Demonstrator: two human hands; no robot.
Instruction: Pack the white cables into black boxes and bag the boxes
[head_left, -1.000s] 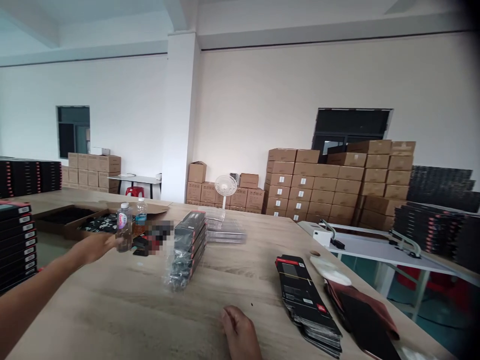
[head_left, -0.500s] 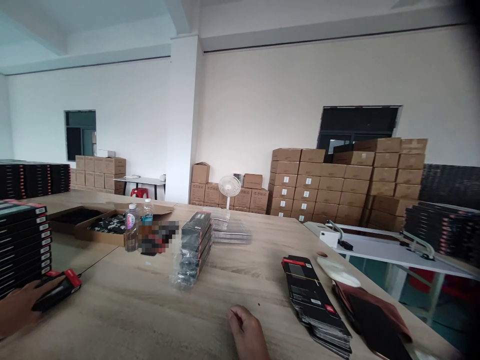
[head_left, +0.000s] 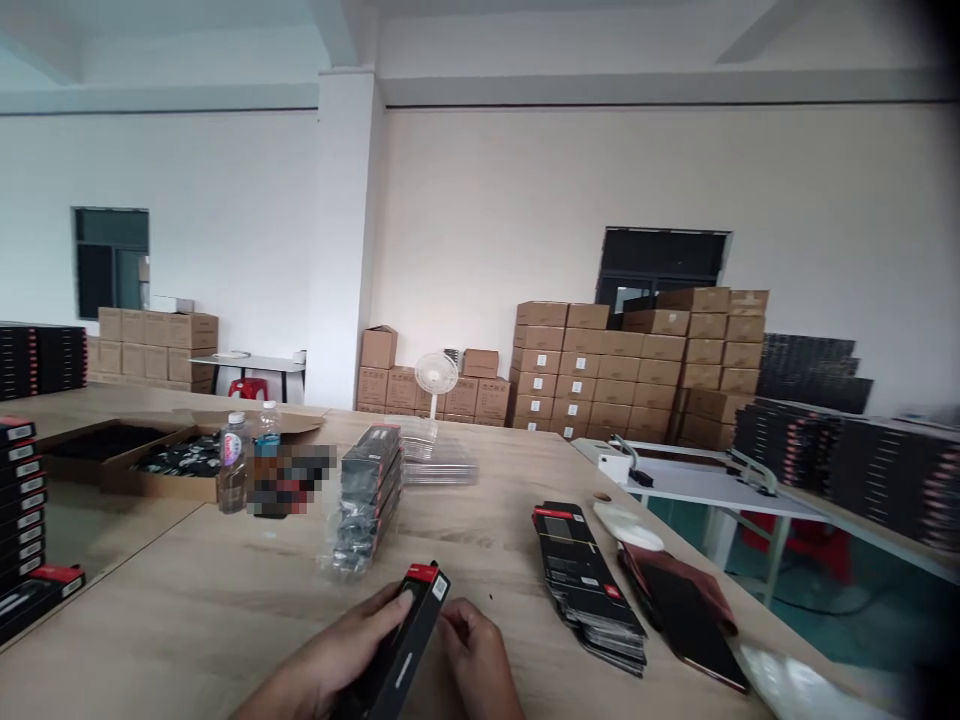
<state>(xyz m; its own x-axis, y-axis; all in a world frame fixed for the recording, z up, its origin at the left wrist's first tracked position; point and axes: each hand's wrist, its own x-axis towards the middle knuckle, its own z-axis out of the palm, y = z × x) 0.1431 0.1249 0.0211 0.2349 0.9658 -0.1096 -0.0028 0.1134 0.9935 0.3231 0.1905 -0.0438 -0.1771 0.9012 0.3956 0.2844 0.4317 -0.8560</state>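
Note:
My left hand [head_left: 352, 645] is wrapped around a slim black box [head_left: 409, 640] with a red top end and a white label, held tilted over the table. Just right of it is my right hand [head_left: 480, 650], its fingers curled beside the box's edge. What those fingers hold, if anything, is hidden. Ahead stands a stack of black boxes [head_left: 371, 485] in clear plastic wrap. To the right lies a banded pile of flat black cartons [head_left: 589, 585] with red ends.
At left are a stack of black boxes [head_left: 22, 520] and open cardboard trays [head_left: 165, 480] with dark contents. Two bottles [head_left: 234, 465] stand beside a blurred patch. Clear plastic trays [head_left: 442, 465] lie behind the wrapped stack. A dark wallet-like item [head_left: 690, 620] rests at right.
My left hand has brought a black box from beside the left stack to the front middle, next to my right hand. The view has turned right.

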